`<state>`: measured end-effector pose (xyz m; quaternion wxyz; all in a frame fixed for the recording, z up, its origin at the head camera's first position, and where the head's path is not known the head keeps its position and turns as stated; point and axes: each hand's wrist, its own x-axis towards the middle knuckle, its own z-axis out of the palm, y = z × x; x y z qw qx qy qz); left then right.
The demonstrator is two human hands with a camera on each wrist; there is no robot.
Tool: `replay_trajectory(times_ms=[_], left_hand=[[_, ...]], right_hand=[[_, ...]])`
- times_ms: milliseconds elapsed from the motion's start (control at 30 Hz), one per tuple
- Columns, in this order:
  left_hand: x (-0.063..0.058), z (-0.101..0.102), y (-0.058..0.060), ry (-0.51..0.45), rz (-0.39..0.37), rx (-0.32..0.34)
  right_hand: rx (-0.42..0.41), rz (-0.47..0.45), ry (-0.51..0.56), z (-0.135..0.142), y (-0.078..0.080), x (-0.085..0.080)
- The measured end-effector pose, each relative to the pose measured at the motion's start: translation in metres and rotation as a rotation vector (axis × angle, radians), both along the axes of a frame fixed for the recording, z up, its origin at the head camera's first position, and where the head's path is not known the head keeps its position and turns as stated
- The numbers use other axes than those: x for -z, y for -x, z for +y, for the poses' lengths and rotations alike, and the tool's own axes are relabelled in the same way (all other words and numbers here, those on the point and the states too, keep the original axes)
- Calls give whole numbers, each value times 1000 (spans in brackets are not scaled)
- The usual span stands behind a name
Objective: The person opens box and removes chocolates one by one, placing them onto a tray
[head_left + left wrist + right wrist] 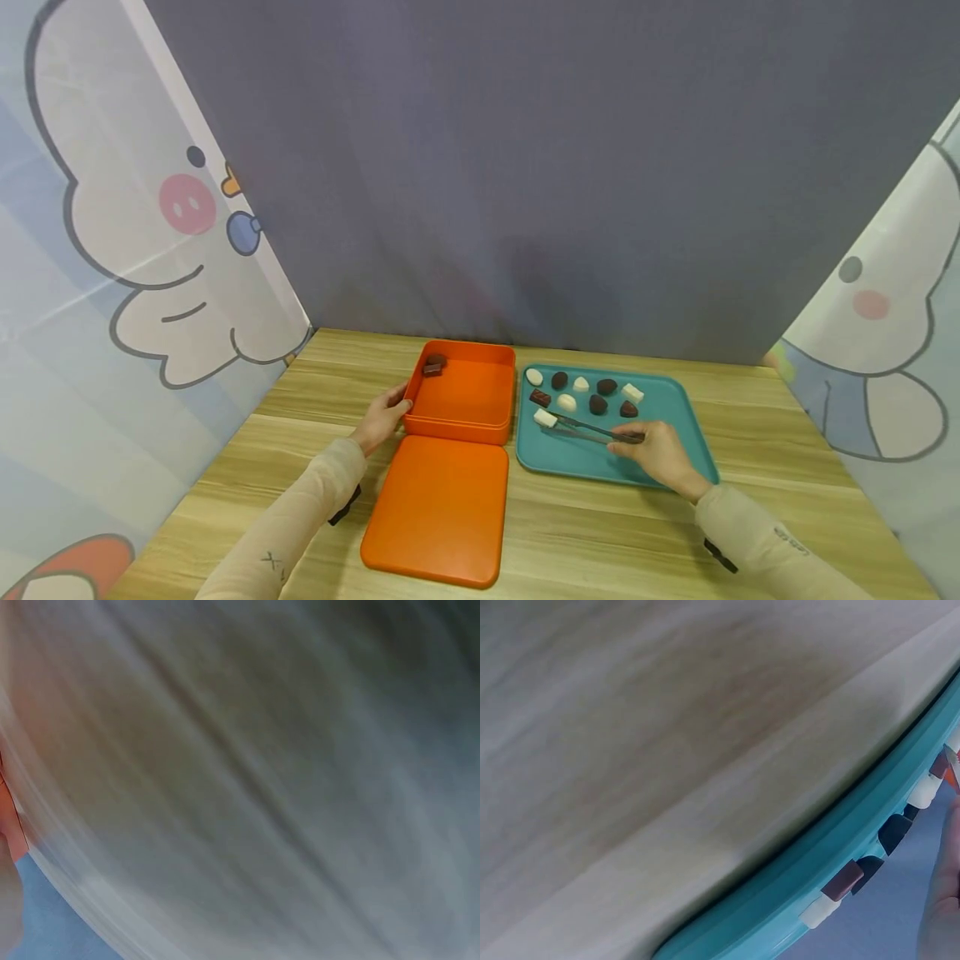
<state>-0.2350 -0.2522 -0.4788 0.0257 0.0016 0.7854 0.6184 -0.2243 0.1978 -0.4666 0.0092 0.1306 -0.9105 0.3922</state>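
Observation:
My right hand [652, 451] holds dark slim tongs [592, 430] over the teal tray [577, 463]. The tongs' tips are at a white rectangular chocolate [545, 418] near the tray's left side; whether they grip it is hard to tell. Several white and dark chocolates [597, 404] lie in rows on the tray. My left hand [382, 417] rests against the left wall of an open orange box [457, 429], fingers and thumb along its outside. In the box's far left corner are dark chocolates [432, 368]. The left wrist view mostly shows blurred wood.
An orange lid [438, 508] lies flat on the wooden table [585, 542], directly in front of the box. The tray stands close to the box's right side. A grey curtain [495, 167] hangs behind the table, with printed cartoon panels [135, 192] at both sides.

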Motion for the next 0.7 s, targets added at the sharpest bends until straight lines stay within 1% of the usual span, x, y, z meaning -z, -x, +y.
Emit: replay_trajectory(times_ms=[167,367,500,700], left_hand=[[0,-1,0,-13,4,4],[1,0,-1,-13,-6,-4],[0,0,-1,-20,-10,-2],[0,0,0,-17,-15,5]], right_hand=[[2,-15,-3,1,-2,-1],[3,-4,-20,2,-3,-5],[-6,-11,-7,4,-4,-8],[1,-18,14,7,0,-13]])
